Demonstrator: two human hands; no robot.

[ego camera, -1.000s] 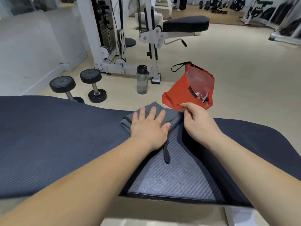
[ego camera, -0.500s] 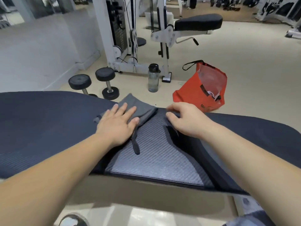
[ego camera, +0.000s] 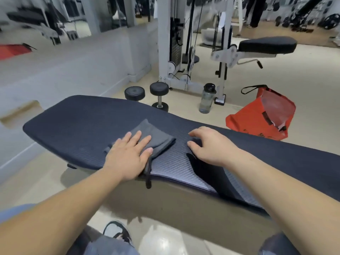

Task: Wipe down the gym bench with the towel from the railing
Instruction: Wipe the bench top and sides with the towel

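Observation:
A dark padded gym bench [ego camera: 77, 126] stretches across the view from left to right. A folded grey towel [ego camera: 150, 133] lies flat on it, with a thin dark loop hanging over the near edge. My left hand [ego camera: 128, 155] presses palm-down on the towel, fingers spread. My right hand [ego camera: 207, 144] rests on the bare bench pad to the right of the towel, fingers curled, holding nothing. A paler, shinier patch of pad lies between the two hands.
Behind the bench on the floor stand two black dumbbells [ego camera: 147, 92], a clear water bottle [ego camera: 207, 99] and a red bag [ego camera: 257, 118]. A white cable machine [ego camera: 176, 43] with a padded seat [ego camera: 266, 45] is further back. My shoe [ego camera: 117, 230] is below the bench.
My left hand has slid the towel leftwards along the bench. My right hand let go of the towel's edge and now rests on the pad. The view shifted to show the bench's left end.

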